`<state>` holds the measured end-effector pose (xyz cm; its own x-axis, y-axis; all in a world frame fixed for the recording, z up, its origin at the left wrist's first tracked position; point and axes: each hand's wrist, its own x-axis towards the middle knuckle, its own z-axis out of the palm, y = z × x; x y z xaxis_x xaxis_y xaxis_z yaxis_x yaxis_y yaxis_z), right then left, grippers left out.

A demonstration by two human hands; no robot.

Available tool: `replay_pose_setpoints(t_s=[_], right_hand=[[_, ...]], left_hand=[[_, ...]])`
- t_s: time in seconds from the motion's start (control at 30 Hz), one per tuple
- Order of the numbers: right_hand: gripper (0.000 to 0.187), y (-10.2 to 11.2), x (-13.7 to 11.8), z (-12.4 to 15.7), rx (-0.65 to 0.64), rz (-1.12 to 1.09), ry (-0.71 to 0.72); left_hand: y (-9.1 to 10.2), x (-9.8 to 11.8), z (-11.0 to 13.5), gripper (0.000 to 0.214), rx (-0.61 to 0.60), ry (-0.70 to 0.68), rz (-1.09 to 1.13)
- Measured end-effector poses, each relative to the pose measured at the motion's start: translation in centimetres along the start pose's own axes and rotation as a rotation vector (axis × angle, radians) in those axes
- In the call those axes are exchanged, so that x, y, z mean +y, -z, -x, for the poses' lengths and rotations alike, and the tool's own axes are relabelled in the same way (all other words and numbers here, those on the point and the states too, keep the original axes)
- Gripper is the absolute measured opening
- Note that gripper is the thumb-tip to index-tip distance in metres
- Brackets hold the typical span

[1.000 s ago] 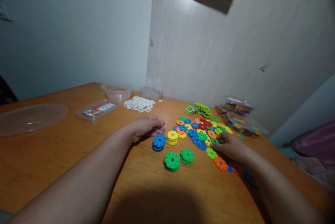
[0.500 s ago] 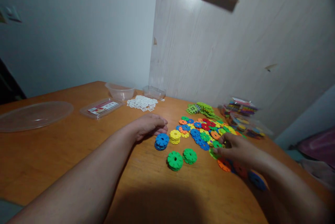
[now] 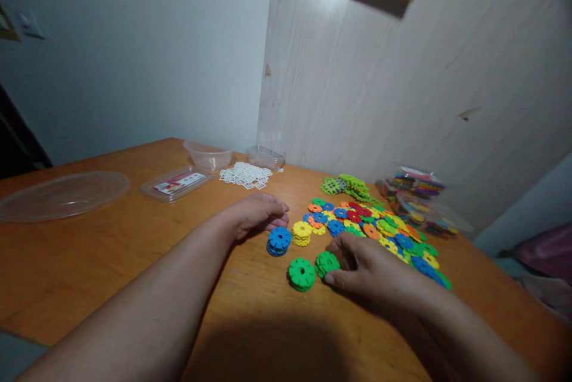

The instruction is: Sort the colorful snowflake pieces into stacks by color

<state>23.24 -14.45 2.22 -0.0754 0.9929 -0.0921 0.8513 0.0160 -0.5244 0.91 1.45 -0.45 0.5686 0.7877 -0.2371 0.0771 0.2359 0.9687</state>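
My left hand (image 3: 263, 215) rests on its side on the table, fingers loosely extended and holding nothing. It lies just behind a short stack of blue notched discs (image 3: 279, 241), beside a yellow stack (image 3: 301, 233). My right hand (image 3: 353, 260) is at the right-hand green stack (image 3: 326, 265), thumb and fingers pinching a green disc at its edge. The palm side hides part of that grip. Another green stack (image 3: 301, 274) stands just left of it. Beyond the right hand spreads a loose pile of many-coloured notched discs (image 3: 370, 230), partly covered by the hand.
White lattice pieces (image 3: 245, 174) lie near a clear bowl (image 3: 208, 155) and a clear tray (image 3: 266, 158). Further left are a labelled clear lid (image 3: 177, 183) and an oval lid (image 3: 65, 194). Lime-green pieces (image 3: 346, 185) and packed containers (image 3: 417, 182) sit at the back right.
My right hand has moved left from the loose pile to the right-hand green stack, with a green disc. My left hand has stayed in place. The view has shifted slightly.
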Motion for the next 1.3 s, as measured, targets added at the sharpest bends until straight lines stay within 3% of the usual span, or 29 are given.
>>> replay_pose_setpoints(t_s=[0.13, 0.2, 0.3, 0.43, 0.7, 1.1, 1.23, 1.3], right_hand=[[0.021, 1.3, 1.3, -0.3, 0.043, -0.081, 0.011], [0.018, 2.1, 3.3, -0.7, 0.175, -0.099, 0.003], [0.017, 2.8, 6.9, -1.4, 0.365, -0.081, -0.135], [0.017, 2.7, 9.4, -1.9, 0.358, 0.059, -0.170], [0.046, 1.6, 7.8, -2.9, 0.274, 0.158, -0.096], [0.022, 1.6, 7.7, -4.0, 0.305, 0.237, -0.118], [0.028, 2.1, 6.0, -2.9, 0.304, 0.152, -0.097], [0.029, 2.0, 4.4, -1.9, 0.241, 0.041, -0.044]], left_hand=[[-0.1, 0.1, 0.1, 0.027, 0.012, 0.001, 0.004], [-0.2, 0.1, 0.1, 0.025, 0.003, -0.008, 0.009], [-0.3, 0.2, 0.2, 0.022, -0.025, -0.026, 0.018], [-0.3, 0.3, 0.3, 0.022, -0.026, -0.029, 0.017], [-0.2, 0.4, 0.3, 0.024, -0.014, -0.019, 0.001], [-0.2, 0.4, 0.4, 0.024, -0.011, -0.014, 0.003], [-0.3, 0.3, 0.4, 0.024, -0.003, -0.021, 0.001], [-0.2, 0.3, 0.3, 0.025, 0.001, -0.025, 0.003]])
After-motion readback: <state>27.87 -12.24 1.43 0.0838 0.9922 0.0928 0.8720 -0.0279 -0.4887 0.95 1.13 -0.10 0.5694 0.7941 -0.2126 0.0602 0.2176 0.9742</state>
